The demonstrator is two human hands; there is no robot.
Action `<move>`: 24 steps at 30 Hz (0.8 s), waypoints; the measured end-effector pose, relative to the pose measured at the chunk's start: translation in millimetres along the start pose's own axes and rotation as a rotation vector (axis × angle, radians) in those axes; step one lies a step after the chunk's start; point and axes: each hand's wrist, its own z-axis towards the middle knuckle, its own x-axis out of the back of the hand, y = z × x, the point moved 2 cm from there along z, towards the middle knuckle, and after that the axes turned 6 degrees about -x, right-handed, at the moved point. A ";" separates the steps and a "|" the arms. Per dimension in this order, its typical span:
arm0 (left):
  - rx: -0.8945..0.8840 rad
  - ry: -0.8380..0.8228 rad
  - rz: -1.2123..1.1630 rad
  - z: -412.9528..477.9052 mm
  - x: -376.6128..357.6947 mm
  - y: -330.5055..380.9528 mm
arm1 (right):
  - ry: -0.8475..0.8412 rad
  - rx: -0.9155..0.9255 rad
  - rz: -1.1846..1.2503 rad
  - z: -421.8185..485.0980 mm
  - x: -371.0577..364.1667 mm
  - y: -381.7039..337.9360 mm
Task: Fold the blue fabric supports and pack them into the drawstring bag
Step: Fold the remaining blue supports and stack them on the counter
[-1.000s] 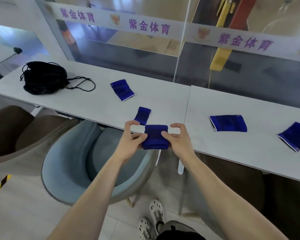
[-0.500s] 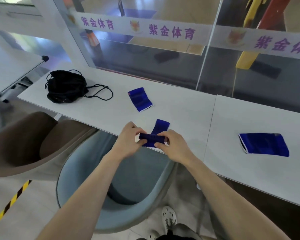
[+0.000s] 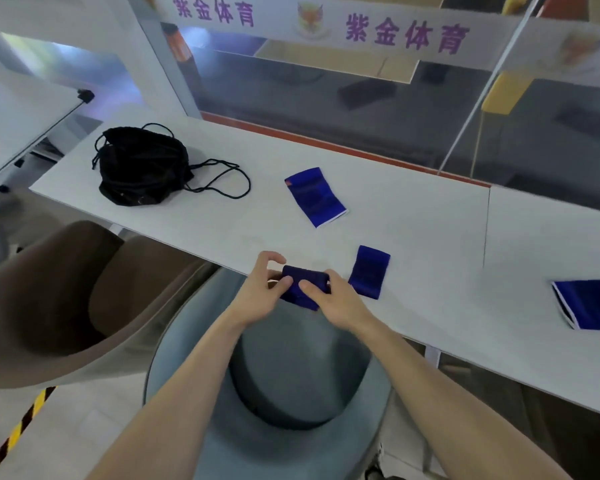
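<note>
Both hands are pinching the held support over the near edge of the table — left hand with thumb on its front and index finger arched above, right hand gripping its right end. A grey chair is sitting directly below the arms, and a brown chair is standing to its left. The drawstring bag is lying well apart at far left. The small folded support is lying just beside the right hand, the flat support farther back. The fourth support is being cut off by the frame edge — the bag's mouth is hard to make out.
</note>
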 end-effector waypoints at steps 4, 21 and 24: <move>-0.034 -0.028 0.046 40.1 42.0 -35.4 | 0.030 -0.100 0.217 41.5 -46.2 -2.7; -0.250 -0.204 0.309 110.1 96.8 -75.9 | 0.139 -0.052 -0.012 112.1 -82.7 -37.0; -0.285 -0.164 0.388 118.1 96.7 -71.9 | 0.195 -0.046 0.000 114.2 -80.0 -40.6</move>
